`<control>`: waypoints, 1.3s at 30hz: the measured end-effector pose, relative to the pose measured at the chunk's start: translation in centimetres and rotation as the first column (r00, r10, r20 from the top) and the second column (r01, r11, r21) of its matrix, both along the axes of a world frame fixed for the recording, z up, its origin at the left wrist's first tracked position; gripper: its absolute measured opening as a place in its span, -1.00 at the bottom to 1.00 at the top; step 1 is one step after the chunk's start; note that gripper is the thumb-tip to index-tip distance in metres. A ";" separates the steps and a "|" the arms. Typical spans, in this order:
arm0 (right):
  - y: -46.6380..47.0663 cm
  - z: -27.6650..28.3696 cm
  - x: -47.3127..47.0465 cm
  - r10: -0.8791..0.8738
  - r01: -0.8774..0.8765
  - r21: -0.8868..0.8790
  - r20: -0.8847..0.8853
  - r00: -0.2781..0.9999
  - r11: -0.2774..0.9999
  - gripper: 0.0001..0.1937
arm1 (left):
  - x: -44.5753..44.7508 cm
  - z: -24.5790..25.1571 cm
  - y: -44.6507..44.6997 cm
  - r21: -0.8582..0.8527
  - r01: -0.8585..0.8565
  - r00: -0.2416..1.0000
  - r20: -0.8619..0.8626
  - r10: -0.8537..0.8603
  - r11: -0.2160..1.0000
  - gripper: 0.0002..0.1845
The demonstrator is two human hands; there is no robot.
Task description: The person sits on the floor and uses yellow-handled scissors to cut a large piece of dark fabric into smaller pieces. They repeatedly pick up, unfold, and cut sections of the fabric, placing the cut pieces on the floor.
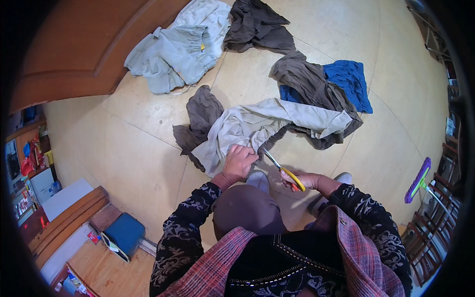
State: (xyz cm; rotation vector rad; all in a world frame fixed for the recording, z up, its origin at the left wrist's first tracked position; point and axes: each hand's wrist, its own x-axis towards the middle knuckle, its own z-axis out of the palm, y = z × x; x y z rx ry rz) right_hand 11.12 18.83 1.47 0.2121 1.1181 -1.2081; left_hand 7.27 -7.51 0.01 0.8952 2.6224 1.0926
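Note:
My left hand is closed on the near edge of a cream and dark brown garment spread over the floor before me. A gathered, elastic-looking dark band runs along its edge. In my right hand is a pair of scissors with yellow and orange handles. Their blades point up and left, the tips at the dark band just right of my left fingers. Whether the blades touch the cloth I cannot tell. A brown piece of cloth lies against the garment's far right side, over a blue cloth.
Pale green shorts and a dark brown cloth lie farther off on the tiled floor. A wooden door stands at upper left. At right are a purple mop head and wooden chairs. A blue cushioned seat is at lower left.

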 end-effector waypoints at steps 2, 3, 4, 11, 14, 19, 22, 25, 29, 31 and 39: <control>-0.4 0.4 -0.4 0.027 -0.026 0.039 -0.021 0.999 0.999 -0.35 | 0.4 -0.1 -0.2 0.003 0.000 1.000 -0.029 0.000 1.000 -0.75; -0.5 0.7 -0.5 0.024 -0.024 0.056 -0.003 1.000 0.998 -0.35 | 0.5 -0.1 -0.3 0.001 -0.010 0.999 -0.047 0.010 1.000 -0.75; -0.6 1.0 -0.6 0.018 -0.019 0.062 0.005 1.000 0.998 -0.35 | 0.6 -0.1 -0.5 -0.002 -0.020 0.998 -0.066 0.019 1.000 -0.75; -1.0 1.8 -0.4 0.005 0.008 0.186 -0.070 0.998 0.983 -0.35 | 0.3 1.9 -0.6 -0.086 -0.052 0.997 -0.056 0.047 0.995 -0.67; -1.5 1.9 -0.2 -0.016 0.026 0.201 -0.050 0.999 0.979 -0.37 | 0.5 2.7 0.8 -0.078 -0.131 0.991 -0.021 0.129 0.988 -0.65; -2.2 2.7 0.1 -0.103 0.099 0.183 0.011 0.995 0.978 -0.40 | 0.3 1.3 1.8 -0.126 -0.177 0.984 -0.010 0.177 0.976 -0.75; -2.2 2.8 0.2 -0.112 0.103 0.136 0.063 0.992 0.985 -0.39 | 0.5 0.2 1.7 -0.041 -0.141 0.982 -0.128 0.135 0.989 -0.83; -2.4 2.6 0.3 -0.143 0.137 0.058 0.104 0.984 0.989 -0.33 | 1.1 -0.1 1.7 -0.024 -0.138 0.986 -0.098 0.135 0.990 -0.87; -3.5 2.5 1.0 -0.168 0.155 0.102 0.141 0.976 0.983 -0.24 | 1.4 0.2 2.3 0.079 -0.065 0.994 -0.083 0.072 0.995 -0.88; -3.8 2.7 1.4 -0.163 0.147 0.114 0.145 0.976 0.982 -0.24 | 1.2 0.3 2.5 0.102 0.006 0.998 -0.070 0.001 0.995 -0.88; -2.8 2.7 1.8 -0.007 0.065 0.318 -0.180 0.984 0.946 -0.30 | 0.7 0.7 2.4 0.170 -0.021 0.998 -0.058 0.031 0.985 -0.88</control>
